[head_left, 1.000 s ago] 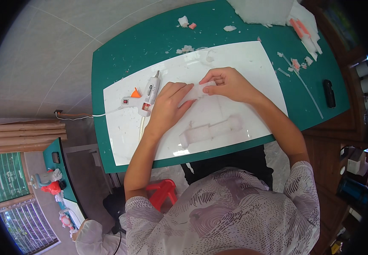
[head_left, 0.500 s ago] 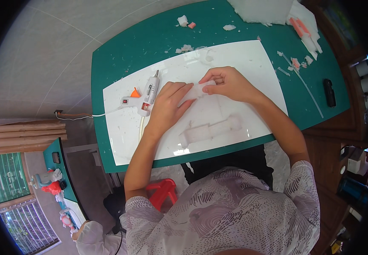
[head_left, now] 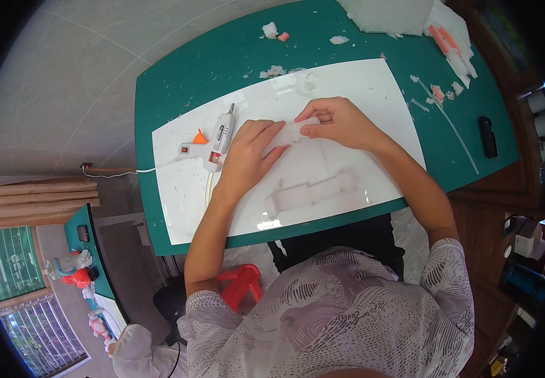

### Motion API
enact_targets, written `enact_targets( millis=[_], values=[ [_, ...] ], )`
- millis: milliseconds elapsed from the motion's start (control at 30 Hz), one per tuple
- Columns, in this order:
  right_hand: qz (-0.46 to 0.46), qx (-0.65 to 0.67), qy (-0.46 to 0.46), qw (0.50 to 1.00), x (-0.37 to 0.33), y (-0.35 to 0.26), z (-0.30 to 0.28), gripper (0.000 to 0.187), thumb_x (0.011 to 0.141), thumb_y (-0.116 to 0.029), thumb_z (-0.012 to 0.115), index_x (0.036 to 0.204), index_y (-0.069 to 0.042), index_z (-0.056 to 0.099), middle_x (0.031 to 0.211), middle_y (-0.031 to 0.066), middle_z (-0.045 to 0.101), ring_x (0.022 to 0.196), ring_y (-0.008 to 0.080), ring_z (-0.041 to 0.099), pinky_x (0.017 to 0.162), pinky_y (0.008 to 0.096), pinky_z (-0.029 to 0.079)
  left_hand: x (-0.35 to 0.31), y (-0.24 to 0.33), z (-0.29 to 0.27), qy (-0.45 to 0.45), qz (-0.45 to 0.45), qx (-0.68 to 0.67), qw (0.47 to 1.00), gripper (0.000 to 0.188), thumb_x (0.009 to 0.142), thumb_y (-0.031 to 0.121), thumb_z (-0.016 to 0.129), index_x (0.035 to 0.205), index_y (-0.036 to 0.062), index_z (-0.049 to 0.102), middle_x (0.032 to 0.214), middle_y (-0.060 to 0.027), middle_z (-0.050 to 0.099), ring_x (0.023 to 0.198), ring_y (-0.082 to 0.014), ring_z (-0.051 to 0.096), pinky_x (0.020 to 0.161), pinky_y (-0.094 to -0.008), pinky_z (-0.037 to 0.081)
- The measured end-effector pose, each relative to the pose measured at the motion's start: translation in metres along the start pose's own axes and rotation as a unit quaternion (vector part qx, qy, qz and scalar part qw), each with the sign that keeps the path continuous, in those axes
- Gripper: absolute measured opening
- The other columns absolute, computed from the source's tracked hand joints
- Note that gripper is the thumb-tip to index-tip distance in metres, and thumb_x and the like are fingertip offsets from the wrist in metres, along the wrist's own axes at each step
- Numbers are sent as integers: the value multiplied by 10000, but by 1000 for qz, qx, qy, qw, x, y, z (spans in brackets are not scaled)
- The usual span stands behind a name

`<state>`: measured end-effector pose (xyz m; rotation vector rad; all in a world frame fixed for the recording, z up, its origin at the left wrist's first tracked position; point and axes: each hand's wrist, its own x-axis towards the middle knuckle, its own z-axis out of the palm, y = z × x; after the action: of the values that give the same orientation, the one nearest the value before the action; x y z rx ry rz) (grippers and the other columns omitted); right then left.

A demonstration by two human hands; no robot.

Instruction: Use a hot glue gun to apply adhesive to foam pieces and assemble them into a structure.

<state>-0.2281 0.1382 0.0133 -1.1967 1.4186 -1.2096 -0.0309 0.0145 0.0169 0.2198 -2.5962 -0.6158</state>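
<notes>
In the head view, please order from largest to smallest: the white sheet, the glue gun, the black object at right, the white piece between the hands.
1. White sheet
2. Glue gun

Unsure: black object and white piece; left hand and right hand partly hide the latter.

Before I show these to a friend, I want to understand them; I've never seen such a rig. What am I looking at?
There is no machine here, just a person's two bare hands. All the pictures come from one fisheye camera worn on the head, looking down, so straight edges bend. The left hand and right hand hold a small whitish piece between them; its material is hard to tell. Below them, a white board covers part of a green tabletop. On it, left of the hands, lies a corded hot glue gun. Beyond the board are white scraps.
</notes>
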Motion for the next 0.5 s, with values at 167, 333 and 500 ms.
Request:
enact_targets(
  millis=[167, 333, 500],
  values=[
    [-6, -13, 7, 1000, 0, 2, -1, 179, 848, -75, 679, 996, 17, 636, 912, 100, 672, 845, 157, 668, 733, 253, 518, 2, 1, -1, -1, -6, 0, 1000, 394, 731, 77, 741, 1101, -4, 634, 1046, -122, 621, 973, -281, 570, 831, -357, 475],
    [-19, -30, 13, 999, -1, 2, 0, 181, 866, -108, 666, 1002, 7, 637, 893, 79, 668, 807, 142, 651, 708, 254, 507, 1, 2, -2, 3, -22, -10, 1000, 408, 747, 94, 738, 1128, 1, 624, 1044, -124, 617, 972, -285, 565, 830, -362, 475],
    [-16, -12, 13, 1000, 2, 9, -2, 204, 899, -177, 633, 1010, -6, 640, 884, 72, 664, 744, 130, 620, 690, 257, 494, 1, 3, -2, 5, -22, -12, 1000, 423, 768, 113, 730, 1156, -5, 609, 1044, -137, 617, 966, -288, 565, 826, -365, 474]
  ],
)
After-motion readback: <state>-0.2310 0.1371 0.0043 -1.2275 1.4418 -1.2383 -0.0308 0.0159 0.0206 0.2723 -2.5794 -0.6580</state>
